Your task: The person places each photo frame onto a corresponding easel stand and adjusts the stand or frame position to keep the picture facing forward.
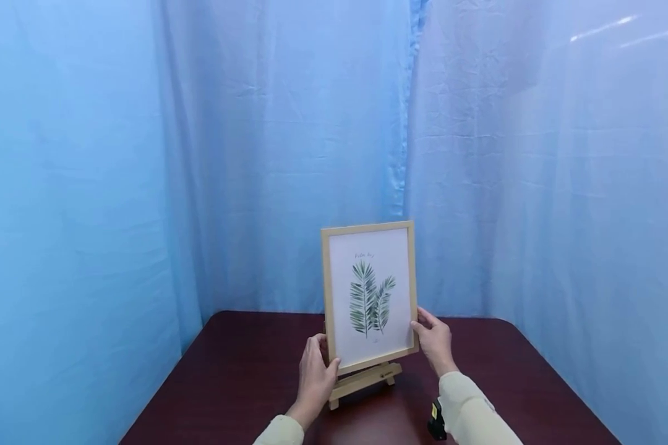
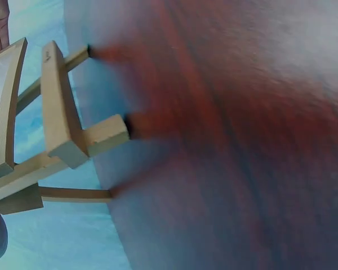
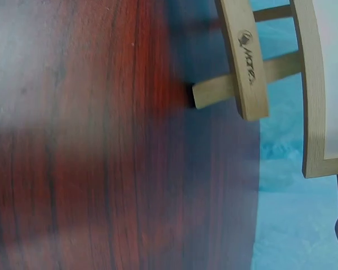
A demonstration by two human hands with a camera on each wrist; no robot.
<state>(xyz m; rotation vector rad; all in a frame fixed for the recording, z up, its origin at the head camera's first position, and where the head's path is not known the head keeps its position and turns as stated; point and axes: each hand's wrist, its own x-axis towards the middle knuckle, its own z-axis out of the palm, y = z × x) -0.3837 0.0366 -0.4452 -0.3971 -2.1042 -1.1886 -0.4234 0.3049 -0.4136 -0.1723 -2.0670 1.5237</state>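
A light wooden picture frame [image 1: 370, 295] with a print of two green palm leaves is held upright, slightly tilted, between both hands. My left hand [image 1: 314, 374] grips its lower left corner, thumb on the front. On the opposite edge, low down, my right hand [image 1: 434, 339] pinches the frame between thumb and fingers. Behind and below stands a small wooden easel [image 1: 365, 380] on the table. In the right wrist view, a gap separates the frame's bottom edge from the easel's ledge [image 3: 243, 59], which bears a printed mark. The easel's upper part is hidden behind the frame.
The dark red-brown table [image 1: 245, 364] has rounded far corners. Light blue curtains [image 1: 289, 154] hang behind it and on both sides. A black device with a yellow patch [image 1: 436, 420] shows beside the right sleeve.
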